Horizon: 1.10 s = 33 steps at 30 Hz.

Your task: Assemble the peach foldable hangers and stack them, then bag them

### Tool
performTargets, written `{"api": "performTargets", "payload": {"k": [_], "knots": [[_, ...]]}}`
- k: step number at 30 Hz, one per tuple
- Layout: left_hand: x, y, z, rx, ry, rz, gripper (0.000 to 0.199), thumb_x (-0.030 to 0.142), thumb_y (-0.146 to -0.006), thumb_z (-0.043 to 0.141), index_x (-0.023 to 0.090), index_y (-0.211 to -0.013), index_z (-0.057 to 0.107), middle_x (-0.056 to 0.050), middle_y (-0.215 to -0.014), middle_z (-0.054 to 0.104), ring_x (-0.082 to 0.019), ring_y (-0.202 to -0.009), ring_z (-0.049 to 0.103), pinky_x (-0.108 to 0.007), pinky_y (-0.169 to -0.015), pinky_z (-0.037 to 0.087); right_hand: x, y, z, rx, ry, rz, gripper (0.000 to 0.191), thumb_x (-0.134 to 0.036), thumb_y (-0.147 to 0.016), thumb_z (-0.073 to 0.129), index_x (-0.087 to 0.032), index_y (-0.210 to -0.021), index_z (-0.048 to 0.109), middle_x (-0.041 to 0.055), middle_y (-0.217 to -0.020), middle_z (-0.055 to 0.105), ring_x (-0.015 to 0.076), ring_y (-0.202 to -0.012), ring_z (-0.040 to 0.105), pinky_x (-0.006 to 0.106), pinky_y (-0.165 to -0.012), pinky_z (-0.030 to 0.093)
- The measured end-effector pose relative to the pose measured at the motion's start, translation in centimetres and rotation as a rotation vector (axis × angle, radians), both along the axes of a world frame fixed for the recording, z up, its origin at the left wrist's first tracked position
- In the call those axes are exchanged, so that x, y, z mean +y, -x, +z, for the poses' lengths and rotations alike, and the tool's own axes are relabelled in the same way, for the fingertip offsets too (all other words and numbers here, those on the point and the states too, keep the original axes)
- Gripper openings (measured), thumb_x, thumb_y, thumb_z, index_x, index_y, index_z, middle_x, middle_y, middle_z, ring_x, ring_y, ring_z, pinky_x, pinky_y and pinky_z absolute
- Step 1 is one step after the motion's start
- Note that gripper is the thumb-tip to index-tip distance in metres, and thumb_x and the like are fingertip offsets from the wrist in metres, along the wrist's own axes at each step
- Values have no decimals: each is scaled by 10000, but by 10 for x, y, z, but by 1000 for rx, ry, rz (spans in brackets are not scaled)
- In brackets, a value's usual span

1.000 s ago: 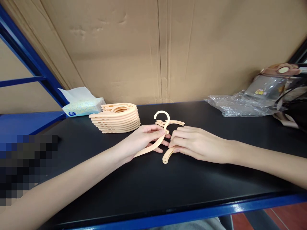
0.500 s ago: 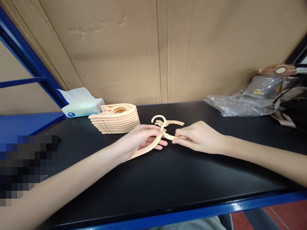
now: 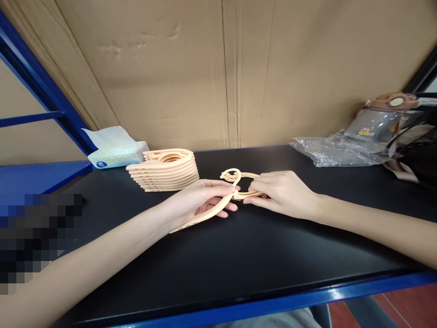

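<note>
Between my hands is a peach-coloured folding clothes hanger (image 3: 218, 207), held just above the black tabletop with its hook tilted away from me. My left hand (image 3: 201, 196) pinches it at the centre by the hook, and its long arm runs under the palm toward me. My right hand (image 3: 282, 193) has its fingers closed around the hanger's other arm, most of which they hide. Just behind the hook lie more hanger parts (image 3: 251, 175) of the same colour, partly covered by it and my right fingers.
A neat stack of folded hangers (image 3: 164, 171) stands left of my hands, with a tissue pack (image 3: 119, 155) behind it. Toward the back right are clear plastic wrap (image 3: 327, 150), a bottle with a brown lid (image 3: 375, 120) and a dark bag (image 3: 419, 150). Cardboard (image 3: 170, 68) closes off the back.
The hanger's right arm has come up against the centre joint, where a gap showed before. Its hook has tipped back and lower. My right hand has shifted slightly left.
</note>
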<state>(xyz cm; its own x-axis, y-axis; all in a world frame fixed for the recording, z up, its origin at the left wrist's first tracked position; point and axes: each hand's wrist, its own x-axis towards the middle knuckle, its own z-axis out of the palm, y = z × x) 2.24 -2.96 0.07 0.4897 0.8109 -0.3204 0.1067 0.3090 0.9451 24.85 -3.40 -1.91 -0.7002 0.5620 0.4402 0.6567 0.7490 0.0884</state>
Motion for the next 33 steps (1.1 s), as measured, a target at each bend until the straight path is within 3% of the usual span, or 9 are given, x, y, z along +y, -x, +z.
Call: {"api": "performTargets", "payload": {"k": [9,22,33], "knots": [[1,0,-2,55,-71,-64,227,308,-785,702,140,-938,700,-80,-879,716,-159,-821,677,-243,-745,571,-1,2,-3,-6,-5,20,438,-457,-951,382,-169,-681,571,19,-632,619,125,-585,556,250,-552,281],[-1,-1,0,73,-95,-113,117,218,-807,674,118,-867,692,-75,-923,702,-146,-859,661,-214,-733,554,-7,4,-3,-37,56,-19,500,-465,-952,359,-173,-612,581,-1,-523,572,97,-477,494,256,-488,181],[0,-1,-2,135,-155,-136,229,297,-814,676,132,-971,693,-74,-936,721,-157,-797,692,-221,-691,552,-9,6,1,-10,146,-71,585,-555,-927,317,-178,-543,548,-17,-455,482,88,-439,398,239,-479,182]]}}
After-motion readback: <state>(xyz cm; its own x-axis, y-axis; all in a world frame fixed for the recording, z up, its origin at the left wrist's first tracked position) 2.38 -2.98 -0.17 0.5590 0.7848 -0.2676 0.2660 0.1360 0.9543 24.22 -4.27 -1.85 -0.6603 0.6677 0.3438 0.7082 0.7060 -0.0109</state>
